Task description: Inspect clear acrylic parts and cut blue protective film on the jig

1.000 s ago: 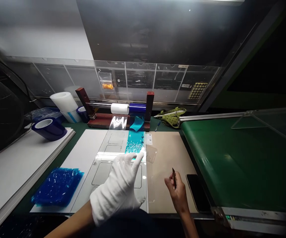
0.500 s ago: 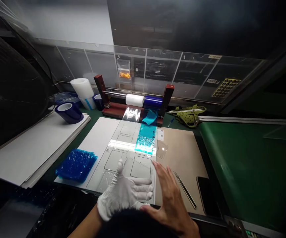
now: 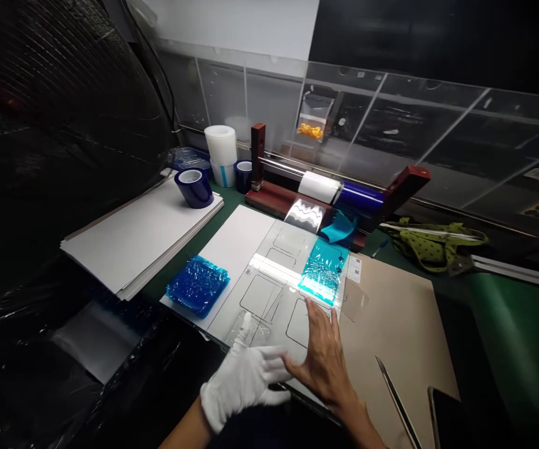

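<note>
Gloved left hand (image 3: pixel 244 377) and bare right hand (image 3: pixel 320 358): both spread flat, fingers apart, on clear template sheet (image 3: pixel 274 293) at table's near edge; tweezers (image 3: pixel 398 402) just right.

Blue tape roll (image 3: pixel 194 186) on white sheets (image 3: pixel 141 234), green polka-dot bag (image 3: pixel 431 244), tweezers (image 3: pixel 398 402) beside a phone (image 3: pixel 451 418).

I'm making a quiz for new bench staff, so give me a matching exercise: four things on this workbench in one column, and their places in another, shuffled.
Things:
1. dark blue tape roll
2. blue film stack
3. tweezers
4. green dotted pouch

Places:
A. on the brown board, right of the bare hand
B. on the white sheets at the left
C. behind the brown board, at the right
D. on the white sheet's near left corner

Pairs: 1-B, 2-D, 3-A, 4-C
</note>
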The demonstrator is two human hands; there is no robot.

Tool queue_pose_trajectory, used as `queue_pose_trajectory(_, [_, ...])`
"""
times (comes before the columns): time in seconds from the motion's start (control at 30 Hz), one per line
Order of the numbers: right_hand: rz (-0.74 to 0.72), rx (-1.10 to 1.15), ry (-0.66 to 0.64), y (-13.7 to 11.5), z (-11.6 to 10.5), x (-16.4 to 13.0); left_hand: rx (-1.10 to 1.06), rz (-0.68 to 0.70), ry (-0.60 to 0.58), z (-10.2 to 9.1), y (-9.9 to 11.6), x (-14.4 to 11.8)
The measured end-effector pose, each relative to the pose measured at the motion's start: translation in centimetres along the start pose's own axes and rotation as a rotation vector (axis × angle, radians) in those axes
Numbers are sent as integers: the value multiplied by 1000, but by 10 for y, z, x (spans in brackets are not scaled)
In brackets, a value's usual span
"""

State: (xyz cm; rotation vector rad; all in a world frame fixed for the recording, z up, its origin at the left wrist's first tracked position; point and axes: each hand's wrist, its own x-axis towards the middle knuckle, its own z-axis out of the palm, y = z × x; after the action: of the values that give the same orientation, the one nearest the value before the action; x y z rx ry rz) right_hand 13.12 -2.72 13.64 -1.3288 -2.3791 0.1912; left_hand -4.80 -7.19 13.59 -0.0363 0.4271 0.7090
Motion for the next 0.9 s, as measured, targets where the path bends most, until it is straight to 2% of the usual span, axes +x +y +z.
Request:
queue_pose_trajectory(0.17, [-3, -125, 31, 7, 63, 37, 104, 20, 193, -46, -4, -51])
queue_pose_trajectory(0.33, [-26, -182, -43, 9, 104, 50, 39, 74, 232, -68, -13, -72])
queue_pose_trajectory(0.47, [-31, -194, -78, 7, 119, 50, -104, 97, 253, -80, -12, -78])
queue_pose_trajectory(0.7, [-34, -194, -99, 13, 136, 49, -69, 151, 217, -102, -13, -84])
queue_pose_trajectory(0.8, [-35, -193, -118, 13, 138, 50, -31, 164, 202, -109, -14, -84])
queue_pose_trajectory(0.9, [-16, -187, -122, 9, 131, 50, -17, 138, 206, -110, -8, -83])
